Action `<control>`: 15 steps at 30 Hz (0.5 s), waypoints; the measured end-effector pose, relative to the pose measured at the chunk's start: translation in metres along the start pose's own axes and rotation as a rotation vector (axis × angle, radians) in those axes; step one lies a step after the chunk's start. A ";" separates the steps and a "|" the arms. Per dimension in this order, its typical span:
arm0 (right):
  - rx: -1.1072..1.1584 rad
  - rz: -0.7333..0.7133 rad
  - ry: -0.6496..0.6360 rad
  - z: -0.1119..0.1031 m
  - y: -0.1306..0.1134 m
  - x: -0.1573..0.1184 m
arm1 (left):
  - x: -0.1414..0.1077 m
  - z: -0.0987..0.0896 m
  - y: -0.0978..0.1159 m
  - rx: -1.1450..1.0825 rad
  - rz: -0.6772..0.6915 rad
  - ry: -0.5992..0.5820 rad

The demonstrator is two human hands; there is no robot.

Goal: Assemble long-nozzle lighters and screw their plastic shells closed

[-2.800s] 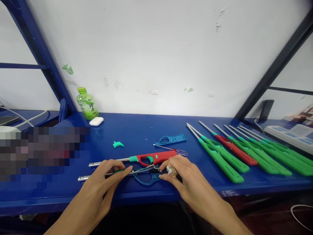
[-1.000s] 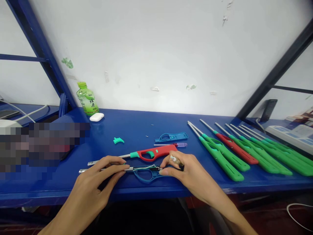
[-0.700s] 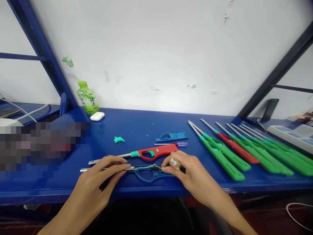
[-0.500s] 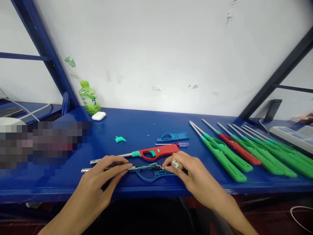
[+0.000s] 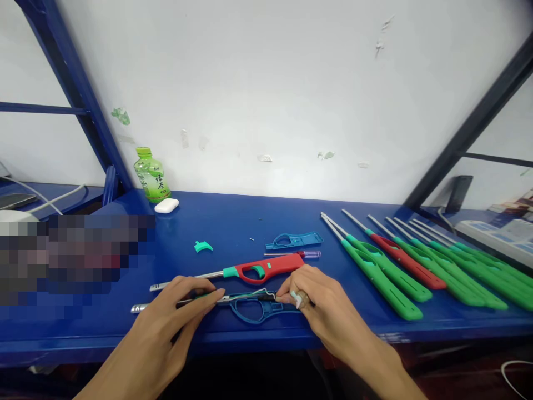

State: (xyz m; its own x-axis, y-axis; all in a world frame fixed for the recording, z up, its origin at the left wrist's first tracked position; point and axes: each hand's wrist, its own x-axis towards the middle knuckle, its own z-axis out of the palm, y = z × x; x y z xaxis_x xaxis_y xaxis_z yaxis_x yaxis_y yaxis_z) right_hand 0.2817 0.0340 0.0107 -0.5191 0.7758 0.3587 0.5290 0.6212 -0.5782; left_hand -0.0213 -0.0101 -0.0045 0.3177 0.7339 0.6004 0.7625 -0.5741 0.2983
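Observation:
An open blue lighter shell (image 5: 254, 318) lies near the table's front edge, with a black part (image 5: 266, 297) and a thin wire along its top. My left hand (image 5: 181, 316) is closed on the metal tube (image 5: 139, 308) at the shell's left end. The fingers of my right hand (image 5: 312, 297) are pinched at the right end of the black part; what they hold is too small to make out. Just behind lies a red lighter (image 5: 275, 268). Farther back are a purple screwdriver (image 5: 310, 254), the other blue shell half (image 5: 300, 240) and a green trigger (image 5: 203, 246).
Several green lighters (image 5: 375, 272) and a red one (image 5: 408, 261) lie in a row at the right. A green bottle (image 5: 153, 178) and a white case (image 5: 167, 206) stand at the back left. Two tiny metal bits lie mid-table. A blurred patch covers the left side.
The whole view has shifted, so the table and objects sit slightly lower. Both hands remain at the blue shell, with only slight finger movement at the black part.

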 end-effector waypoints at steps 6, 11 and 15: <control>0.077 -0.071 0.081 -0.002 -0.004 0.000 | 0.002 -0.001 0.000 -0.009 0.013 -0.020; 0.080 -0.102 0.119 -0.001 -0.005 -0.002 | 0.001 -0.002 -0.001 -0.001 0.009 -0.014; 0.104 -0.087 0.127 0.000 -0.006 -0.006 | 0.002 -0.004 0.000 0.042 0.028 -0.032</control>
State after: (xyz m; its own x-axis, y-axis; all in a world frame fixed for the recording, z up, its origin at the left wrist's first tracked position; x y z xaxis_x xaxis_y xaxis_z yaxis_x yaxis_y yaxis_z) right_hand 0.2818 0.0253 0.0114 -0.4676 0.7316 0.4961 0.4101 0.6767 -0.6115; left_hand -0.0227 -0.0103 0.0003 0.3568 0.7293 0.5838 0.7756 -0.5796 0.2500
